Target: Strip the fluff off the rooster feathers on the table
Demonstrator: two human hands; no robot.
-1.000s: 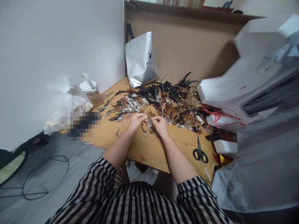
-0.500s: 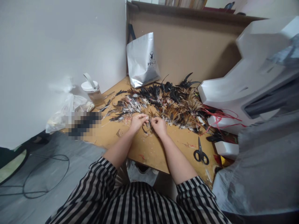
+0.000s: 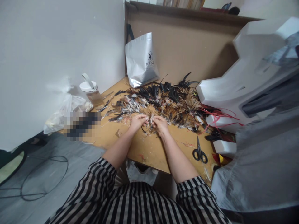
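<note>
My left hand [image 3: 138, 122] and my right hand [image 3: 160, 125] meet close together over the wooden table [image 3: 149, 152], both with fingers pinched. Between their fingertips is a small tuft of brown feathers [image 3: 149, 115], which both seem to grip; its lower part is too small to make out. A dark, thin curved piece [image 3: 144, 130] hangs just below my left fingertips. Directly beyond my hands spreads a wide pile of black, brown and whitish feathers [image 3: 173, 93]. Black-handled scissors [image 3: 199, 153] lie on the table to the right of my right forearm.
A silver bag [image 3: 141, 62] stands behind the feathers. At the left are a lidded bottle [image 3: 93, 93] and a plastic bag [image 3: 65, 113]. Red strings [image 3: 217, 116] and white foam pieces [image 3: 224, 147] lie at the right, near grey cloth [image 3: 261, 168].
The fingers of my right hand have stretched further toward my left fingertips, and the hand has turned slightly. The whole view has shifted a little.
</note>
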